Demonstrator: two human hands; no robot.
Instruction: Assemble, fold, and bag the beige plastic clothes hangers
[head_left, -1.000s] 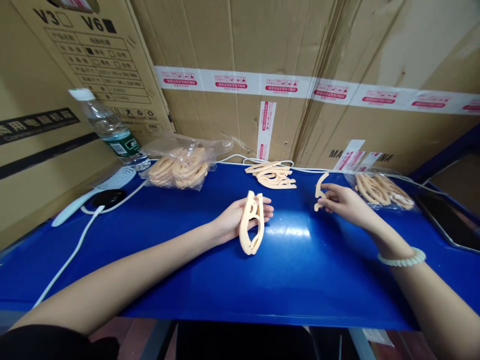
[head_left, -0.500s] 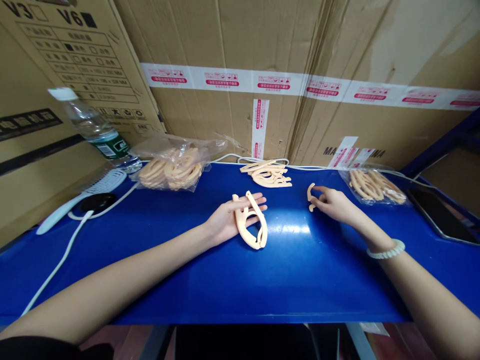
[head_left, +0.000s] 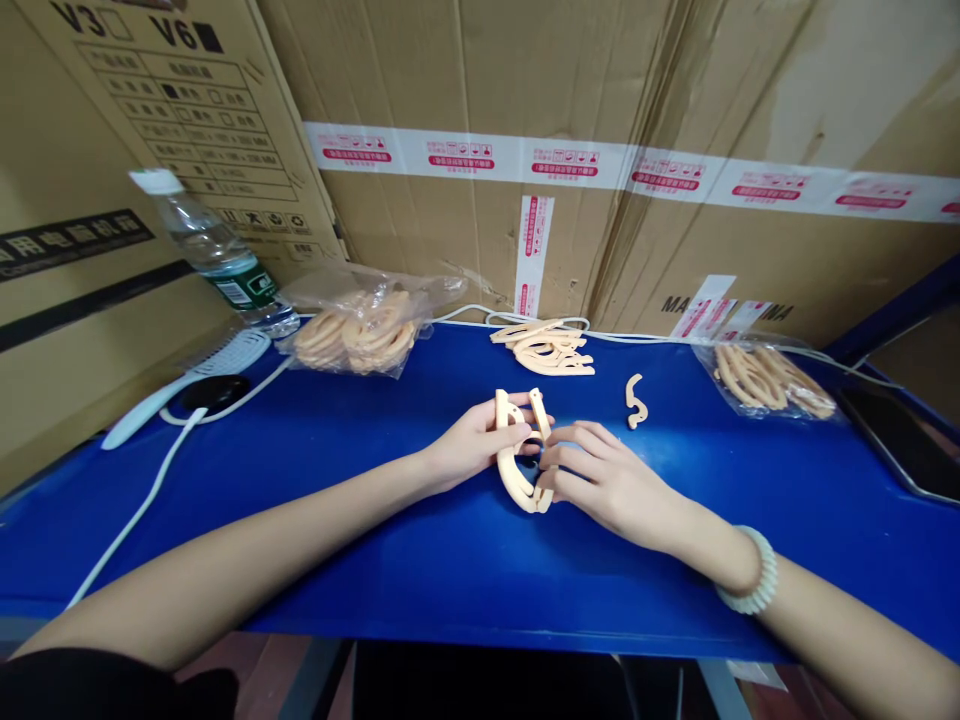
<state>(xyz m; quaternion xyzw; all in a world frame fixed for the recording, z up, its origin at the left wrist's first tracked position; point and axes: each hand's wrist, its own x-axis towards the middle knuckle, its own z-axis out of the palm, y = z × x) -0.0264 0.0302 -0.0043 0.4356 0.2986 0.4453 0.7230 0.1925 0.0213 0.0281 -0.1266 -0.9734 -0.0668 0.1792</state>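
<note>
A peach-coloured folding clothes hanger [head_left: 512, 474], its arms folded up into a pointed loop, is held between both hands above the blue table. My left hand [head_left: 469, 442] grips its left arm, thumb across the front and fingers behind. From the right, my right hand [head_left: 607, 480] closes its fingers on the hanger's other arm; those fingertips are partly hidden. Beyond the right hand, an S-shaped hanger hook [head_left: 637, 402] lies loose on the table. Behind the hands lies a pile of similar peach hanger parts [head_left: 551, 350].
A clear bag of peach parts [head_left: 367, 335] lies at back left, and another bag [head_left: 772, 378] at back right beside a phone [head_left: 900, 440]. A water bottle [head_left: 225, 265], a hairbrush [head_left: 195, 375] and a black disc with a white cable [head_left: 214, 395] stand left. Cardboard boxes [head_left: 450, 240] wall the back.
My right hand has let go of the hook, leaving it on the table, and moved left onto the hanger. My left hand's thumb has closed over the hanger.
</note>
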